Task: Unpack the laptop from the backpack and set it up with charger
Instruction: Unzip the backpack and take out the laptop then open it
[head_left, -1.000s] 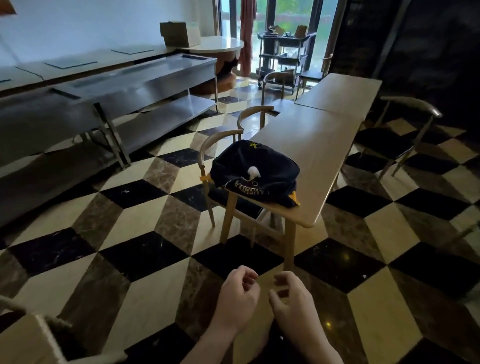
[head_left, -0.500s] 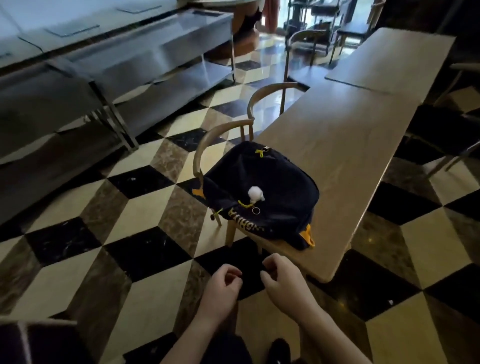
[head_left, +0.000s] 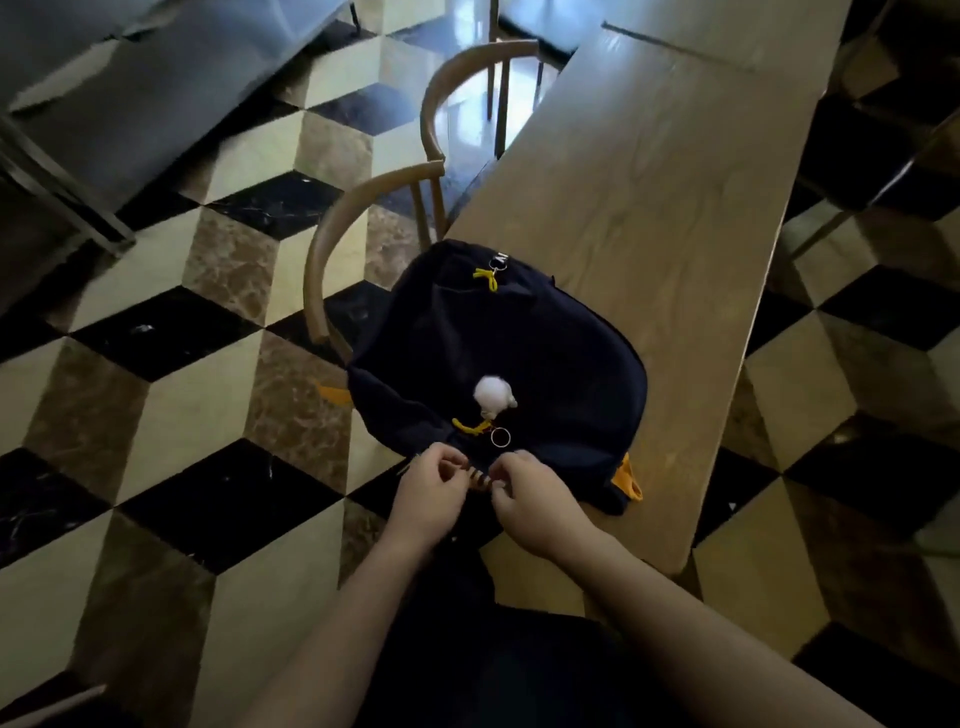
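We see the dark navy backpack (head_left: 498, 364) lying flat on the near end of the long wooden counter (head_left: 660, 171), its left side hanging a little past the counter's edge above a curved-back wooden chair (head_left: 332, 249) tucked in beside it. A white fluffy charm (head_left: 491, 395) sits on the bag's top face, with a yellow zipper pull (head_left: 470, 426) and a metal ring (head_left: 500, 437) just below it; a second yellow pull (head_left: 485, 277) lies near the far end of the bag, and an orange tab (head_left: 626, 478) shows at the near right corner. Both hands are at the bag's near edge, close together. The left hand (head_left: 428, 493) has its fingers curled in, its grip pinching the fabric of the backpack at that edge, and the right hand (head_left: 535, 501) does the same just beside it, thumb and fingers closed on the fabric. Between the two hands we make out a striped bit of the bag's trim. We see no laptop outside the bag. A second chair (head_left: 467, 73) stands further along the counter, over the floor (head_left: 197, 374) of black, cream and brown tiles.
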